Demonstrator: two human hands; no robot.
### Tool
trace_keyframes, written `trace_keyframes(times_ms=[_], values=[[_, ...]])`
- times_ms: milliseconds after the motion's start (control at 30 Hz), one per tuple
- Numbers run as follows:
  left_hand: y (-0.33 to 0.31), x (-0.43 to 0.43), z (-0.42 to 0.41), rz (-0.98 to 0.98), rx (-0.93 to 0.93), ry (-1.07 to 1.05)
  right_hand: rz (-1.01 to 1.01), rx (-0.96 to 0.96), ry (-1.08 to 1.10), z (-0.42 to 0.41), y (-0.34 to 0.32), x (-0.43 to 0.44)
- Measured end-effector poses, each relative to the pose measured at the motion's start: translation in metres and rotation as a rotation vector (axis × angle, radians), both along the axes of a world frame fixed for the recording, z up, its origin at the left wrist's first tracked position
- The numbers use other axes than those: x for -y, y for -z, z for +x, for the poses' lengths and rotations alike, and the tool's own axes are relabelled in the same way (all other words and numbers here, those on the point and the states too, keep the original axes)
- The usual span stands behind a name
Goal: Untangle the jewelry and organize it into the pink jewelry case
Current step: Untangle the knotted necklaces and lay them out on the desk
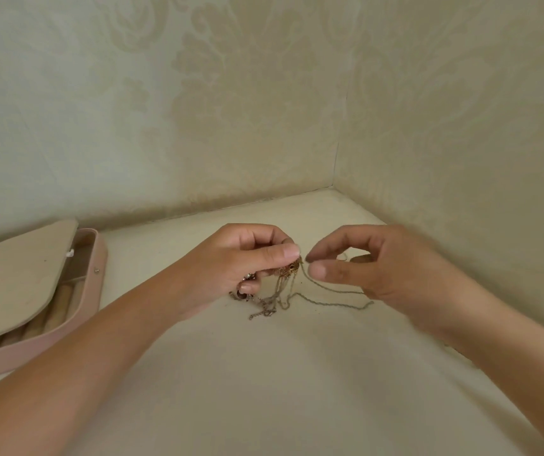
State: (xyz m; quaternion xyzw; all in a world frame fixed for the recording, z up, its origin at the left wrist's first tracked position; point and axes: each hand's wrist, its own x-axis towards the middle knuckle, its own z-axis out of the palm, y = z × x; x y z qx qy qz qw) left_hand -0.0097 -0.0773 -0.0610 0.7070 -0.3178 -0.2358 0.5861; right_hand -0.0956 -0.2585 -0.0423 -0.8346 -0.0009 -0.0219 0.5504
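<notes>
Jewelry (285,270) is pinched in the left hand (251,258) so that tangles hang free; the right hand (382,268) is narrowed around one strand (330,289), though whether it is gripped cannot be told.

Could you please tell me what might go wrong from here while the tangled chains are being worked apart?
1. The left hand grips the tangled jewelry while the right hand works at the thin chain. A hard tug could tighten the knot or snap that fine chain.
2. The loose ends trail on the surface below the tangle, so they may catch and re-tangle.
3. The pink jewelry case sits off to the left, so a freed piece might drop while being carried across.
</notes>
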Motion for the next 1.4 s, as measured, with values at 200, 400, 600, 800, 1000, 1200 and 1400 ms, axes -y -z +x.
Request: trace_keyframes(times_ms=[200, 400, 600, 800, 1000, 1200, 1400], values=[[0.002, 0.001, -0.002, -0.012, -0.016, 0.054, -0.069, 0.152, 0.038, -0.003, 0.0, -0.012], [0.001, 0.0, 0.0, -0.09, -0.098, 0.035, -0.051, 0.184, 0.077, -0.001, 0.006, -0.009], [0.001, 0.002, -0.003, -0.128, -0.18, 0.072, 0.12, 0.059, -0.023, 0.004, 0.012, -0.008], [0.001, 0.007, -0.006, -0.186, -0.23, 0.043, 0.147, 0.0, -0.149, 0.003, 0.01, -0.006], [0.002, 0.007, -0.006, -0.168, -0.157, 0.027, 0.239, -0.086, -0.183, 0.003, 0.013, -0.005], [0.002, 0.007, -0.007, -0.11, -0.12, 0.016, 0.387, -0.089, -0.131, 0.006, 0.015, -0.003], [0.004, 0.006, -0.006, -0.079, -0.158, 0.09, 0.658, -0.179, -0.259, 0.009, 0.018, 0.0]])
